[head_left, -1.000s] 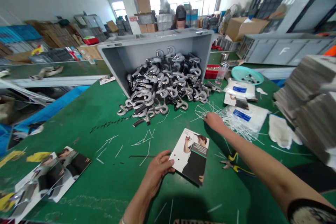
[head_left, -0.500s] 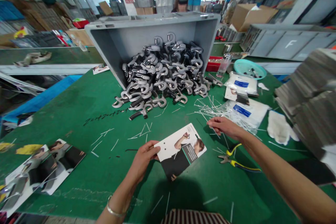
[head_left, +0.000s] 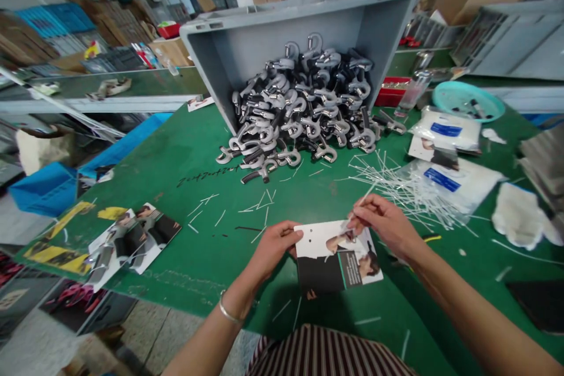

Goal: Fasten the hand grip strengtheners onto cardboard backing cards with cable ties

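My left hand point(head_left: 274, 247) pinches the left edge of a printed cardboard card point(head_left: 319, 273), its thumb on top. The card is white and black, with two small holes near the left hand. Between its fingertips my right hand point(head_left: 390, 224) has a thin white cable tie point(head_left: 367, 192), over the card's upper edge. Whether the tie touches the card I cannot tell. Just beyond that hand lies a pile of loose white cable ties point(head_left: 392, 188). Pliers with yellow handles point(head_left: 432, 238) are mostly hidden under my right forearm.
A grey crate point(head_left: 291, 19) on its side spills grey-and-black hooked pieces point(head_left: 304, 114) onto the green table point(head_left: 211, 258). Carded pieces point(head_left: 152, 235) lie left. At right are plastic bags point(head_left: 473, 179), a white glove point(head_left: 522, 214) and a turquoise tray point(head_left: 469, 91). A person sits behind the crate.
My right hand has moved from beside the cable-tie pile to the card, bringing a tie. The card has turned to lie more level. The view has shifted, showing more of the left side.
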